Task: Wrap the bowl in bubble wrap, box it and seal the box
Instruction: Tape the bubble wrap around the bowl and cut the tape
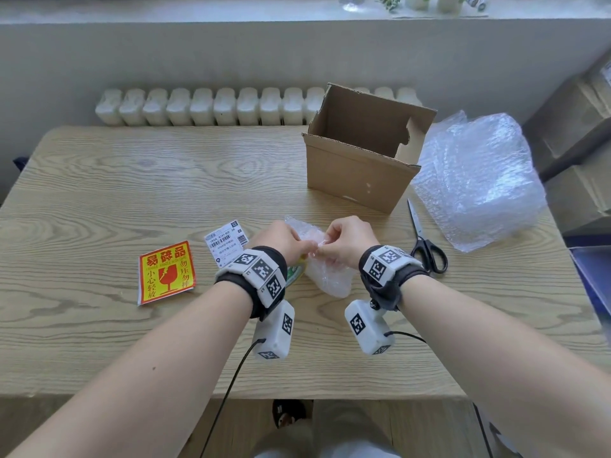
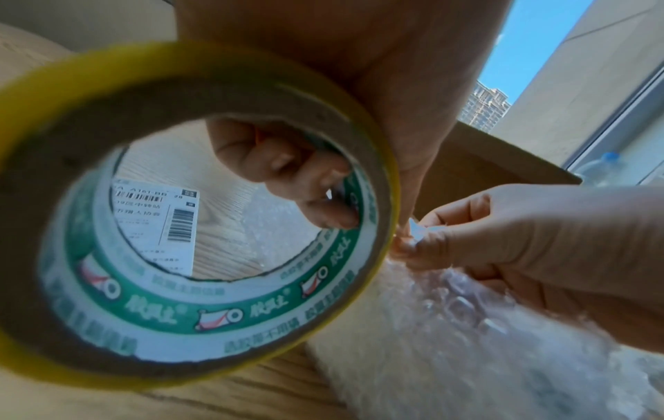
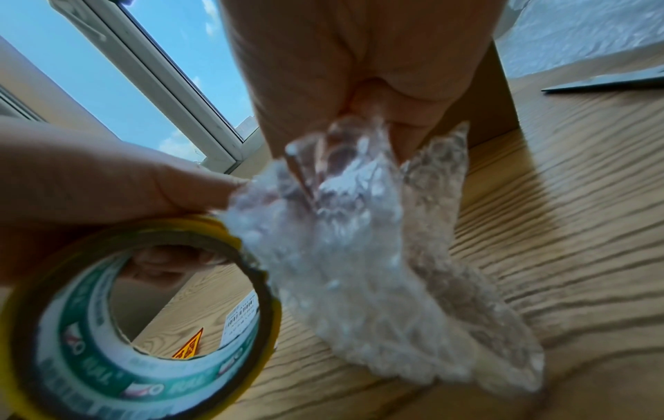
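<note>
Between the two hands, low on the pale wood-grain table [image 1: 99, 200]: one bundle of clear bubble wrap [image 1: 327, 276], presumably enclosing the bowl, which is not visible.

Left hand [image 1: 281, 241]: fingers curled through the core of a yellow-edged roll of packing tape with green-printed liner [image 2: 194, 204].

Right hand [image 1: 347, 242]: fingertips pinched together on what looks like the free tape end, just off the roll's rim.

Step in hand, as judged: taping the wrap shut. Draw the tape out taut and straight, lay it across the overlapping wrap edge, and press it flat before cutting.

Beyond the hands: open brown corrugated cardboard box [image 1: 360, 166], upright.

Right of the right hand: black-handled scissors [image 1: 426, 246]; farther, a heap of spare bubble wrap [image 1: 476, 180].

Left of the left hand: white barcoded shipping label [image 1: 226, 241], red-and-yellow fragile sticker [image 1: 165, 272].

Room: white radiator and windowsill behind the table.
</note>
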Demonstrator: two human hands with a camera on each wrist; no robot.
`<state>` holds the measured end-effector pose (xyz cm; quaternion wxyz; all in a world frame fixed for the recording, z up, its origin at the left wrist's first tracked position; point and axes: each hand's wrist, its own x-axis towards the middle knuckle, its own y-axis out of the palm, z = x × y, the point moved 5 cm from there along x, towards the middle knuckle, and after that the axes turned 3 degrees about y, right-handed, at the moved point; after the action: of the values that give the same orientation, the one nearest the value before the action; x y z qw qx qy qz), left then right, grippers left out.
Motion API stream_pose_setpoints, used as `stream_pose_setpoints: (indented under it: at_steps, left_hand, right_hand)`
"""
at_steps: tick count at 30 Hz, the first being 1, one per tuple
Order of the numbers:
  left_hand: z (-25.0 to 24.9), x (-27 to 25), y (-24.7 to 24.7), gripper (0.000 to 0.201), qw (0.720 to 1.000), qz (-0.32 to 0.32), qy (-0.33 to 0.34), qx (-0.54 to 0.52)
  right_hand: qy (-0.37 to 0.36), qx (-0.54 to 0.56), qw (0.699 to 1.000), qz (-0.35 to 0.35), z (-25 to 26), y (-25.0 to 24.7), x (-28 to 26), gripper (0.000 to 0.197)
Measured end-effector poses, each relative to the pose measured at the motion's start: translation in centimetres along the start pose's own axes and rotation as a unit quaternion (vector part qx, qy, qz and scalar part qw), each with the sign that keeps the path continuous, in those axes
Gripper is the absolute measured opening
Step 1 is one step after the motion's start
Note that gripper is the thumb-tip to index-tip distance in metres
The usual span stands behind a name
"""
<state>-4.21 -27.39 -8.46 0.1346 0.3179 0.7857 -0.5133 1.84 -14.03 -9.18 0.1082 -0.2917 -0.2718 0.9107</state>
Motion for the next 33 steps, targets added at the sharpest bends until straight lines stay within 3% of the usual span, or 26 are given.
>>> stream_pose_setpoints:
  at_steps: [6, 11, 16, 21, 25, 29, 33]
  left_hand:
    - [-0.3, 0.6, 0.2, 0.037, 0.998, -0.002, -0.015, 0.058]
    - [-0.5, 0.6, 0.4, 0.044, 0.997, -0.005, -0.018, 0.074]
    - [-0.3, 0.6, 0.5, 0.046, 0.998, 0.000, -0.007, 0.057]
    - [-0.1, 0.7, 0.3, 0.040, 1.000, 0.017, -0.012, 0.013]
    - [0.1, 0.8, 0.4, 0.028, 0.999, 0.028, -0.014, 0.011]
    - [-0.1, 0.8, 0.6, 0.028, 0.999, 0.034, -0.013, 0.007]
    - [-0.3, 0.7, 0.6, 0.035, 0.999, 0.041, -0.008, 0.014]
  right_hand:
    - [0.008, 0.014, 0.998, 0.056, -0.1, -0.6, -0.2, 0.011]
    - [0.016, 0.009, 0.999, 0.041, -0.5, -0.8, 0.3, 0.024]
    - [0.010, -0.011, 1.000, -0.005, -0.2, -0.5, 0.2, 0.020]
    - [0.002, -0.024, 1.000, 0.008, 0.3, -0.4, 0.4, 0.022]
    - [0.018, -0.001, 1.000, 0.022, 0.0, -0.9, 0.8, 0.038]
    - [0.016, -0.026, 0.999, 0.044, -0.1, -1.1, 0.5, 0.018]
    - [0.001, -0.071, 0.997, 0.030, -0.4, -0.9, 0.3, 0.027]
